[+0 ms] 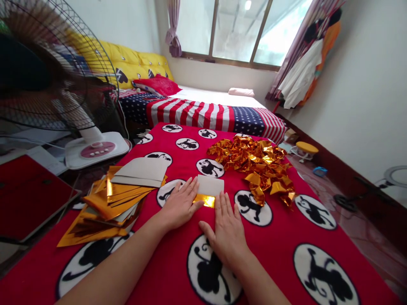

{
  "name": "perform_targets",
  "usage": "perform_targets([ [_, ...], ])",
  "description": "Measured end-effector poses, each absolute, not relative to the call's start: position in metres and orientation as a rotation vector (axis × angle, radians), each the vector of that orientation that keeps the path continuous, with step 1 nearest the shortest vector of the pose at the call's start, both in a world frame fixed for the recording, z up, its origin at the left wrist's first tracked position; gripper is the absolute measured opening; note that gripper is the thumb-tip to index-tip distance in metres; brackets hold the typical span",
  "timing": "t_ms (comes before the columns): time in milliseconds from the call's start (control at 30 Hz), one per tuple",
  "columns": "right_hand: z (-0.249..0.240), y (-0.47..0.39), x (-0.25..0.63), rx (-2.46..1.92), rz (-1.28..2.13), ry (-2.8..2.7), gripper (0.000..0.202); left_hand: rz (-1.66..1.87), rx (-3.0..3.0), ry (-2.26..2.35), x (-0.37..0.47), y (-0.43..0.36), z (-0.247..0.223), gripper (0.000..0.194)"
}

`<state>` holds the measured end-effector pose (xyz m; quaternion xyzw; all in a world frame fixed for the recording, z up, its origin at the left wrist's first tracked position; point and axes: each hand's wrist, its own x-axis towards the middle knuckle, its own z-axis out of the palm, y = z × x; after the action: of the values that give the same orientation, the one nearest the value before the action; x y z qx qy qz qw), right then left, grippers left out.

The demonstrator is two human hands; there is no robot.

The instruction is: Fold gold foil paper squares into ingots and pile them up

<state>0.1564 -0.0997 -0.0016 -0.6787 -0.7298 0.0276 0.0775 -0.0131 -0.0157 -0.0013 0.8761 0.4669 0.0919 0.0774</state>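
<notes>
On the red patterned cloth (270, 262) in front of me lies a small piece of paper (210, 185), greyish white with a shiny gold strip along its near side. My left hand (182, 201) rests flat at its left edge, fingers stretched out and thumb pointing inward. At its right edge my right hand (227, 226) lies flat too, its fingertips touching the gold strip. To the left is a loose stack of gold foil sheets (98, 203), with grey-white sheets (140, 171) on top. A heap of folded gold foil pieces (257, 161) lies at the far right.
A fan (98, 144) stands at the left, beside a dark red board or folder (28, 197). Beyond the cloth is a bed with a flag-pattern cover (193, 112). A yellow stool (307, 147) stands on the floor at the right.
</notes>
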Motion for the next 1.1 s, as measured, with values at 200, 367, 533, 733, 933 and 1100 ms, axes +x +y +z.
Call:
perform_targets([
  [200,-0.002,-0.1,0.16,-1.942,0.161,-2.153,0.079,0.579,2.476,1.556,-0.014,-0.007,-0.009,0.058],
  [367,-0.01,-0.092,0.167,-1.841,0.172,-1.866,0.073,0.756,2.345,1.495,-0.016,-0.007,-0.003,0.036],
  [533,-0.012,-0.084,0.172,-1.682,0.276,-1.567,0.076,0.912,2.211,1.402,-0.016,-0.005,0.003,0.012],
  [733,-0.008,-0.079,0.175,-1.425,0.632,-1.238,0.074,0.984,1.874,1.179,-0.012,-0.006,0.007,0.015],
  [933,0.0,-0.079,0.173,-1.277,0.842,-1.055,0.071,1.097,1.538,1.051,-0.007,-0.009,0.004,0.024],
  [1100,0.003,-0.081,0.17,-1.234,0.939,-1.008,0.062,1.21,1.399,1.017,-0.006,-0.007,0.001,0.035],
])
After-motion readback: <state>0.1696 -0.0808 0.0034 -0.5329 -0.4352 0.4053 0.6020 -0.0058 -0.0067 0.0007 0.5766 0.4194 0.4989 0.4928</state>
